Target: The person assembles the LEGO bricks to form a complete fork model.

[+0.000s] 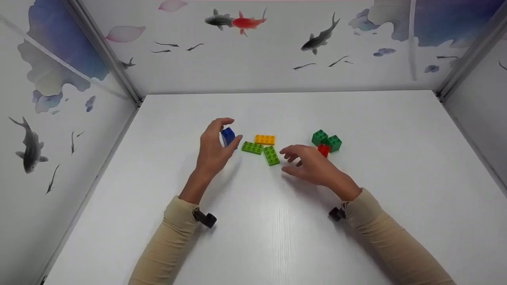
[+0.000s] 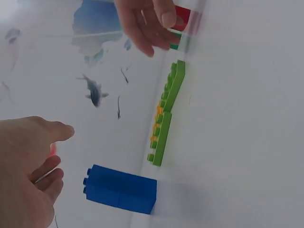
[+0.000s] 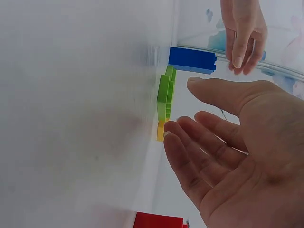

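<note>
A tall blue toy building block point(image 1: 228, 135) stands upright on the table with studs on top. My left hand point(image 1: 214, 146) is beside it, thumb and fingers spread apart; the left wrist view shows a gap between this hand point(image 2: 31, 166) and the blue block point(image 2: 121, 190). Two flat light green bricks point(image 1: 252, 147) lie between my hands, with a yellow brick point(image 1: 264, 139) just behind them. My right hand point(image 1: 311, 164) hovers with loosely bent fingers, its fingertips near the closer light green brick point(image 1: 271, 155). Nothing is in its palm in the right wrist view.
Right of my right hand sit two dark green blocks point(image 1: 334, 143) and a red block point(image 1: 323, 150), partly covered by that hand in the head view. White panels point(image 1: 277, 71) printed with fish enclose the white table point(image 1: 273, 237) at the back and sides.
</note>
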Demonstrator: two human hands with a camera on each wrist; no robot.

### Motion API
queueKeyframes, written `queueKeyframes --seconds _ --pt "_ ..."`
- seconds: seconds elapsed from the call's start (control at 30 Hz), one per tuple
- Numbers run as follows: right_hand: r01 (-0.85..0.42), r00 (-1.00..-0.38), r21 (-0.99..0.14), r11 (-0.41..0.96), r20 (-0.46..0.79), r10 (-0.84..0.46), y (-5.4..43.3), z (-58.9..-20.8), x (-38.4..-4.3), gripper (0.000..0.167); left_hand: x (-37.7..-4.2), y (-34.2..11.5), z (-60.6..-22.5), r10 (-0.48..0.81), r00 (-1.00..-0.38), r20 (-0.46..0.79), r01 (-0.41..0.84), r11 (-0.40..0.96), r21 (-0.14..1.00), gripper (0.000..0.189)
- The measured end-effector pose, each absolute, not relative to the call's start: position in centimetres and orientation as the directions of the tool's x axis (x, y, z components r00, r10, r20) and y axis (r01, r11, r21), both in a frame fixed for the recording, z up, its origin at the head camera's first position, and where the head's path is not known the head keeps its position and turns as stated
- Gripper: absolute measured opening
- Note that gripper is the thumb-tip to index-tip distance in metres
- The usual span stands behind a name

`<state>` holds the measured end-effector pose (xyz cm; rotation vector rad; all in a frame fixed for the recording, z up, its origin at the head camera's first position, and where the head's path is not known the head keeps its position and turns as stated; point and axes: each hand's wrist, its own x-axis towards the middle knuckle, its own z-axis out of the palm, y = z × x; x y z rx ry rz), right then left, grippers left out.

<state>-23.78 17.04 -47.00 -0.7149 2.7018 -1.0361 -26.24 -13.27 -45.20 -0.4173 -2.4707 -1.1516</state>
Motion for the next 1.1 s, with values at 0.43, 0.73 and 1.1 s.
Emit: queueKeyframes --seconds 0.43,0.73,1.1 --pt "-0.273 -0.921 -0.644 0.715 -0.038 -0.387 14.5 -47.3 -25.2 0.052 -26.0 -9.3 -46.2 0.328 -0.936 0.13 0.342 0.749 0.567 0.051" --pt "-0.198 -0.943 -0.622 0.758 -0.091 -0.321 13.1 -47.6 -25.7 0.054 -26.8 -8.4 -46.7 0.315 -0.949 0.008 0.282 0.838 0.468 0.045" --pt "-0.118 -0.962 -0.589 0.799 -0.133 -0.24 12.1 -47.3 -26.2 0.053 -27.1 -8.4 -47.3 0.351 -0.935 0.054 0.341 0.845 0.411 0.036"
